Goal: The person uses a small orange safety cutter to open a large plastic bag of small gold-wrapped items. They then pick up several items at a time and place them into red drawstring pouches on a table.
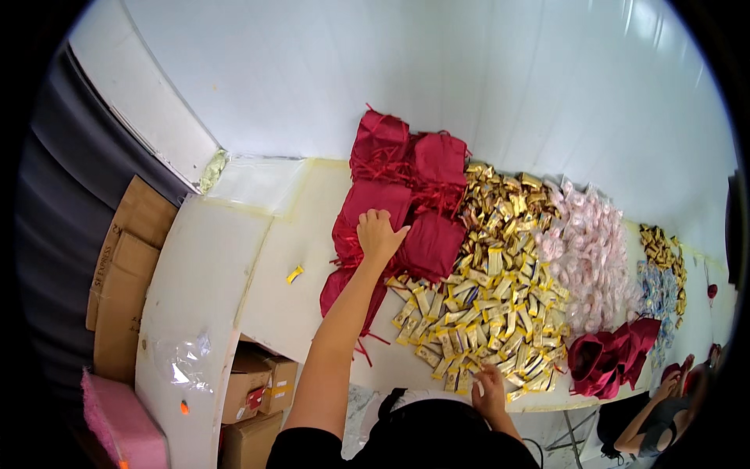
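We rest our left hand (380, 234) on the red pouches (391, 194), right hand (491, 393) by the yellow-ended packets (457, 341), neither grip's state clear; we should pinch single pouches cleanly.

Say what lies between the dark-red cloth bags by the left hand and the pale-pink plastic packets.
In the head view: shiny gold-wrapped pieces, with yellow-and-cream bars lower in the picture.

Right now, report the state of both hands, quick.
Left hand: over a dark red bag; whether it grips cannot be told.
Right hand: partly curled by the yellow-ended bars; grip cannot be told.
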Motion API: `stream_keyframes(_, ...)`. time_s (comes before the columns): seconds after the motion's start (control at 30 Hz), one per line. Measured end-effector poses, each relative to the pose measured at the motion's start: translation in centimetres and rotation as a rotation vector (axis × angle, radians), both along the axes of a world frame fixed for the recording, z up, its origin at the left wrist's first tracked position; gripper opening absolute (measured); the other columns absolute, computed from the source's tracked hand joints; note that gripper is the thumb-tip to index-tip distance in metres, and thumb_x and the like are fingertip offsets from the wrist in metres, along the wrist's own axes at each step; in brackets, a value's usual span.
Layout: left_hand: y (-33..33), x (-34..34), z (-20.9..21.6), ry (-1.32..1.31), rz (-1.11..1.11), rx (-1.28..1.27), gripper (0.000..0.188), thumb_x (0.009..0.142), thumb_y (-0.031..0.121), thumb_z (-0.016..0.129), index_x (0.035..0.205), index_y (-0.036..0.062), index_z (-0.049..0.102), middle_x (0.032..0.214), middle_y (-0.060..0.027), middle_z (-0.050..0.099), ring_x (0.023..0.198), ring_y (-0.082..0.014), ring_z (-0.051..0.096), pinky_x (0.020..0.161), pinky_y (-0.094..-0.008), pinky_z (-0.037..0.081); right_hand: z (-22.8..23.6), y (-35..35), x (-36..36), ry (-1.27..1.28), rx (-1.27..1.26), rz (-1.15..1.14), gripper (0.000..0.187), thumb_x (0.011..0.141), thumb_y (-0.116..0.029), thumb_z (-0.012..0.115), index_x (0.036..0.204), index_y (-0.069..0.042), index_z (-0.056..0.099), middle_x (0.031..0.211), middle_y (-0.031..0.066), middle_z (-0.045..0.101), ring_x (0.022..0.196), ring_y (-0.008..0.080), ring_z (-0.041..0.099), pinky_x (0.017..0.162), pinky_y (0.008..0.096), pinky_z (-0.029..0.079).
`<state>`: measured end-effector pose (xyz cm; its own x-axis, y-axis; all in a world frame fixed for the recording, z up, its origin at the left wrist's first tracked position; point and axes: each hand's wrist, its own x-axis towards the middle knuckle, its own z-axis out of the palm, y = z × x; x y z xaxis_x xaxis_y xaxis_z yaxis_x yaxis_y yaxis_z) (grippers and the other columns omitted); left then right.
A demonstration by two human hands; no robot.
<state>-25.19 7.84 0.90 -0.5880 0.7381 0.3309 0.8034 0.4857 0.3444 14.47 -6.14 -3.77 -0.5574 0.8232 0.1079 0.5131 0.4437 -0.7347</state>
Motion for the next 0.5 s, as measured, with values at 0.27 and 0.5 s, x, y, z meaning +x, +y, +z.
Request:
stream_keyframes(0.27, 2.2, -4.1, -1.5, -0.09, -0.049, 0.17, 0.013, 0.064, 0.014, 0.063, 0.072, 0.0057, 0.058, 0.074, -0.0081, 0.056, 0.072, -0.0269, 0.054, 0.064, -0.0388, 0.044, -0.3, 1.2, 2.4, 0.024, -0.084, -0.257, 0.021, 0.068, 0.006, 0.056, 0.088, -0.003, 0.058, 0.107, 0.0169, 0.049, 0.085, 0.027, 0.055, 0.065, 0.0307, 0.049)
stream_keyframes(0.5, -7.1, 2.7, 7.7, -0.748, -0.319, 0.568, 0.014, 0.072, -0.003, 0.058, 0.073, 0.0028, 0.046, 0.074, -0.001, 0.042, 0.064, -0.0081, 0.04, 0.059, -0.0218, 0.035, 4.3, 3.4, -3.3, 0.459, -0.601, -0.301, 0.024, 0.078, -0.001, 0.058, 0.101, -0.004, 0.052, 0.103, 0.0113, 0.053, 0.084, 0.0176, 0.059, 0.062, 0.0263, 0.051)
